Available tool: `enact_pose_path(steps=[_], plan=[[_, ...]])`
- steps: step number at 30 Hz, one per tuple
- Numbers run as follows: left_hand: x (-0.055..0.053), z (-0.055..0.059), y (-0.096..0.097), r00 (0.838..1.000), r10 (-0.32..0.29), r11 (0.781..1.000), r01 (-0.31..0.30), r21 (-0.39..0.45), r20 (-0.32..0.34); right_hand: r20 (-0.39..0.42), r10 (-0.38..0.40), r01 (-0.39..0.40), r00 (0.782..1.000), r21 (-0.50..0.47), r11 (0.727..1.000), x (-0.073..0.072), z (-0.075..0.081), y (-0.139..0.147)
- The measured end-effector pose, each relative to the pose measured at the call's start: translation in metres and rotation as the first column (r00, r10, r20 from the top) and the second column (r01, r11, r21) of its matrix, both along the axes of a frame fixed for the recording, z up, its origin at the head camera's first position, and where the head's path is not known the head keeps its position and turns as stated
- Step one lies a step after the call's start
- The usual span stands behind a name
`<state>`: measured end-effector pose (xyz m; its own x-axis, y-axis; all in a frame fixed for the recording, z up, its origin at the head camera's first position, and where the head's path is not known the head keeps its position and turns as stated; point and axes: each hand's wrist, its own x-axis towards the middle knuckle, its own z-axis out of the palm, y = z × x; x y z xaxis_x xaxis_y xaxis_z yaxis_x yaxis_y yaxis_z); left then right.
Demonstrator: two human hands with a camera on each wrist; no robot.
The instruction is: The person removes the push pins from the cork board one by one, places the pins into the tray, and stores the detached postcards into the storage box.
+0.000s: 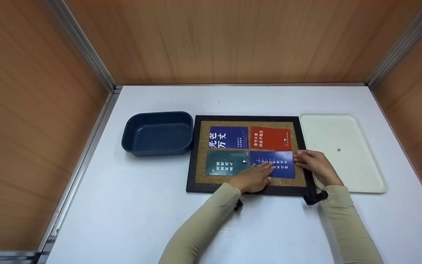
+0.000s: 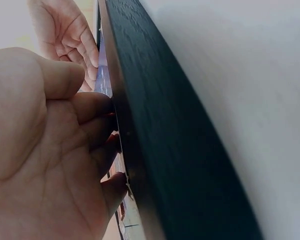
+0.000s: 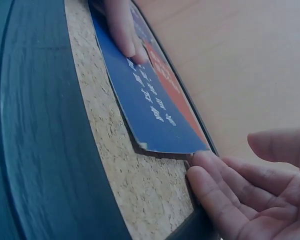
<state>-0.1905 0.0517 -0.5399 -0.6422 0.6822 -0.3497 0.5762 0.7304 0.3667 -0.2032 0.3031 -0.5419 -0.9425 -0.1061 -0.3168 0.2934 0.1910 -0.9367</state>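
Observation:
A cork board (image 1: 201, 157) in a black frame (image 1: 211, 187) carries several cards. The lower right one is a blue card (image 1: 286, 170) with white writing. My left hand (image 1: 251, 179) rests on its left part with the fingers extended. At the card's right edge are the fingertips of my right hand (image 1: 317, 165); in the right wrist view the thumb of that hand (image 3: 255, 195) stands apart from the fingers. The card's near corner rises slightly off the cork (image 3: 105, 145). A green card (image 1: 225, 163) lies left of it, a red card (image 1: 269, 137) above.
Another blue card (image 1: 234, 141) lies at the board's upper left. A dark blue bin (image 1: 158, 148) stands left of the board. To the right lies a pale tray (image 1: 357, 168) with one tiny dark piece (image 1: 339, 149) on it. Wooden walls (image 1: 233, 44) surround the white table (image 1: 130, 205).

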Motion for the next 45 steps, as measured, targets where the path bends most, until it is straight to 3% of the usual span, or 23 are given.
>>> enact_pose_path(steps=[11, 21, 27, 39, 45], plan=[[-0.001, -0.003, 0.001, 1.0, -0.008, 1.0, 0.008, -0.001, 0.005, 0.005, -0.002, 0.002, 1.0, 0.019, 1.0, 0.0, 0.0, -0.008], [-0.001, -0.003, 0.003, 1.0, -0.014, 1.0, 0.014, -0.002, -0.002, -0.02, 0.042, -0.037, 0.999, 0.205, 0.978, -0.001, -0.004, -0.016], [0.0, -0.004, 0.004, 1.0, -0.022, 1.0, 0.022, -0.005, -0.003, -0.018, 0.039, -0.033, 0.999, 0.253, 0.967, -0.001, -0.009, -0.017], [-0.002, -0.003, 0.002, 1.0, -0.028, 1.0, 0.027, 0.004, 0.006, 0.08, 0.054, -0.076, 0.995, 0.302, 0.95, -0.013, -0.008, -0.018], [-0.003, -0.002, 0.0, 0.999, -0.016, 1.0, 0.015, 0.018, 0.034, 0.126, 0.072, -0.104, 0.989, 0.267, 0.958, -0.02, -0.008, -0.017]])
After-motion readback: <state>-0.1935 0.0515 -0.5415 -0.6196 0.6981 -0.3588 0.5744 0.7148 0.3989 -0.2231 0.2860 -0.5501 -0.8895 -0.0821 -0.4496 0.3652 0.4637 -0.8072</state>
